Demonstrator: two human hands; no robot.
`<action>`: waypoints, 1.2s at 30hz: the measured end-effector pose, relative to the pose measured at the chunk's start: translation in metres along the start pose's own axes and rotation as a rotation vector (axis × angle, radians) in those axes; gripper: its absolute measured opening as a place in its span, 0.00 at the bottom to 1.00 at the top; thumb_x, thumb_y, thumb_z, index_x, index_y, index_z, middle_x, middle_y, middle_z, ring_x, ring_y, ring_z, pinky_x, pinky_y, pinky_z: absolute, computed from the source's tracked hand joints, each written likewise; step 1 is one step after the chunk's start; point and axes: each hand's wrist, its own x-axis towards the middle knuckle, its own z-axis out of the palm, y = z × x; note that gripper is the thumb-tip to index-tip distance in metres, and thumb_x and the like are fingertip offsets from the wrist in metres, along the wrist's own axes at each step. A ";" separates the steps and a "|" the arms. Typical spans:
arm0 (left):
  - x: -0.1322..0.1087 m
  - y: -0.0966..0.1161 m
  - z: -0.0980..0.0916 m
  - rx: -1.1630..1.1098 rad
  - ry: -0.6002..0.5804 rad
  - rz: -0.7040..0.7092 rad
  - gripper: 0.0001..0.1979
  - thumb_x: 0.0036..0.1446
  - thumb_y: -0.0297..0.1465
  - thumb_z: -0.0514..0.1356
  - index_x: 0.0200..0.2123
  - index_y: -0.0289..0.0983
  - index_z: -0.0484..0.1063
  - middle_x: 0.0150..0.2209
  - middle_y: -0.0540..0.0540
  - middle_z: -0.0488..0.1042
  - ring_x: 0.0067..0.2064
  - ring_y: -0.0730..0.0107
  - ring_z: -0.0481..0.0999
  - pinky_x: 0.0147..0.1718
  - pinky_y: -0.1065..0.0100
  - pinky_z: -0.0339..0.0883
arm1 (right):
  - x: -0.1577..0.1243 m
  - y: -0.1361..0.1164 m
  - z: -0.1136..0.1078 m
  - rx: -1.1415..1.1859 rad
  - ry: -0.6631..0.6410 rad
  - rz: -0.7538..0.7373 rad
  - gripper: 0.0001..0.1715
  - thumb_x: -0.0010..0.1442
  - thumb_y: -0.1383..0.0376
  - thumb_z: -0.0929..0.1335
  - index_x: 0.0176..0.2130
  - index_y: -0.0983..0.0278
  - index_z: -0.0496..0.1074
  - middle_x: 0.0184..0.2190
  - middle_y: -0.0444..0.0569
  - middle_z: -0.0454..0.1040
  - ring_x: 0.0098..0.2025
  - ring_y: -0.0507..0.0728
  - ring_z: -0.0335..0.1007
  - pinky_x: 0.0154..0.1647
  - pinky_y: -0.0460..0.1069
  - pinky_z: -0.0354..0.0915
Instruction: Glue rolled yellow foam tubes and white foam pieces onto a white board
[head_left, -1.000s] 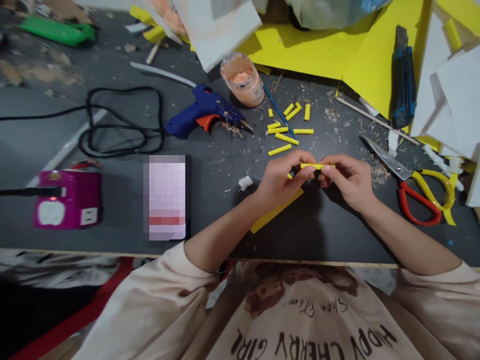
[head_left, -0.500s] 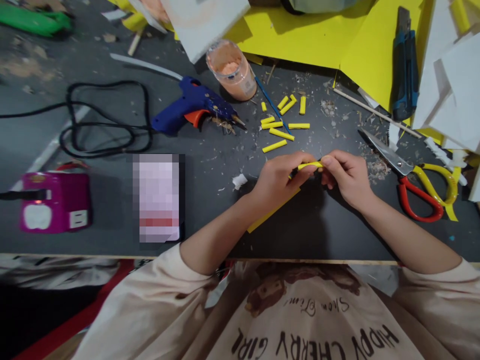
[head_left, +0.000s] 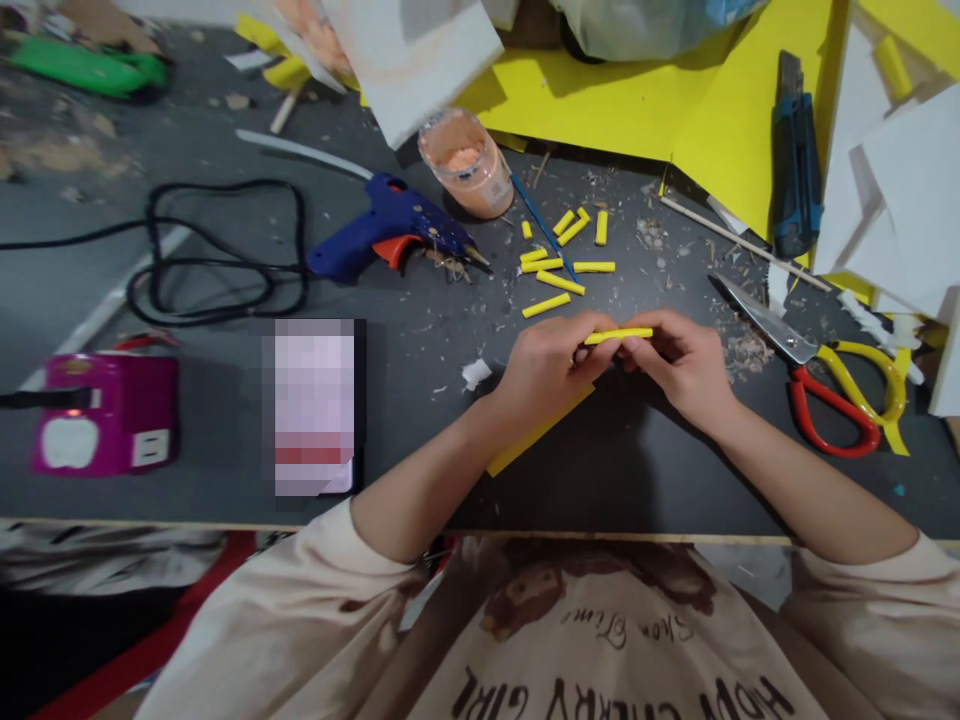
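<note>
Between my two hands is a narrow yellow strip (head_left: 619, 335), held roughly level above the dark table. My left hand (head_left: 544, 355) is closed on its left part, where a dark edge shows beneath it. The fingers of my right hand (head_left: 686, 365) pinch it nearer its right end; some fingertips are hidden. A flat yellow piece (head_left: 540, 435) lies under my left hand and wrist. Just beyond my hands, several short yellow rolled pieces (head_left: 561, 283) are scattered beside a thin blue stick (head_left: 534, 210).
Scissors (head_left: 806, 350) with red and yellow handles lie to the right, a utility knife (head_left: 796, 165) beyond them. A blue glue gun (head_left: 397, 228) and a jar (head_left: 472, 170) of orange stuff stand ahead left. A phone (head_left: 319, 410), black cord (head_left: 217, 265) and purple box (head_left: 109, 412) are further left.
The yellow strip now shows more of its length, reaching over my right fingers. My right fingers have shifted slightly left and under it. The whole view has tilted a little.
</note>
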 end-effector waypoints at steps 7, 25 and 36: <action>0.001 0.001 -0.001 -0.103 0.013 0.005 0.08 0.62 0.29 0.55 0.31 0.36 0.71 0.26 0.53 0.72 0.26 0.78 0.68 0.27 0.75 0.58 | -0.001 -0.002 0.001 0.016 -0.004 0.037 0.13 0.59 0.56 0.69 0.35 0.64 0.73 0.22 0.41 0.72 0.22 0.48 0.68 0.24 0.44 0.64; -0.001 -0.006 0.002 -0.426 -0.060 -0.165 0.14 0.68 0.36 0.48 0.34 0.38 0.68 0.23 0.54 0.65 0.25 0.75 0.64 0.30 0.69 0.59 | 0.013 -0.001 -0.003 0.421 -0.112 0.148 0.18 0.57 0.50 0.70 0.34 0.63 0.73 0.22 0.41 0.76 0.20 0.48 0.71 0.21 0.43 0.67; -0.001 0.000 -0.001 -0.277 0.035 -0.128 0.11 0.66 0.35 0.49 0.36 0.38 0.69 0.28 0.52 0.71 0.30 0.74 0.69 0.33 0.70 0.63 | 0.008 0.005 -0.006 0.377 -0.058 0.066 0.12 0.60 0.56 0.70 0.42 0.58 0.77 0.23 0.38 0.74 0.20 0.46 0.67 0.23 0.44 0.66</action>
